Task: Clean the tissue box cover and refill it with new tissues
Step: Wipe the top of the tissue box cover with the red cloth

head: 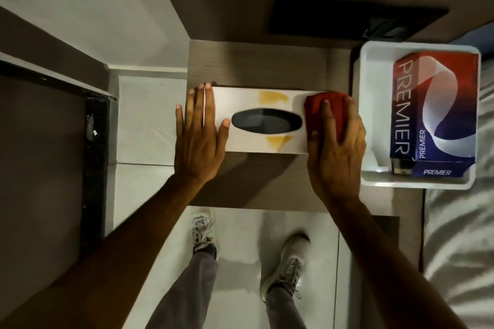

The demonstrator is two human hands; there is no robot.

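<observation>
A white tissue box cover [248, 100] with a dark oval slot lies on a small wooden table [256, 64]. Two yellow-brown stains mark its top, one above and one below the slot. My left hand [199, 139] lies flat on the cover's left end, fingers spread. My right hand [335, 141] presses a red cloth [316, 107] onto the cover's right end. A red, white and blue PREMIER tissue box [435, 112] stands in a white tray [366, 83] to the right.
A dark flat panel [347, 16] lies against the wall behind the table. White bedding [462, 248] fills the right side. A dark-framed surface [53, 155] is on the left. My feet in pale sneakers [286, 262] stand on the white tiled floor.
</observation>
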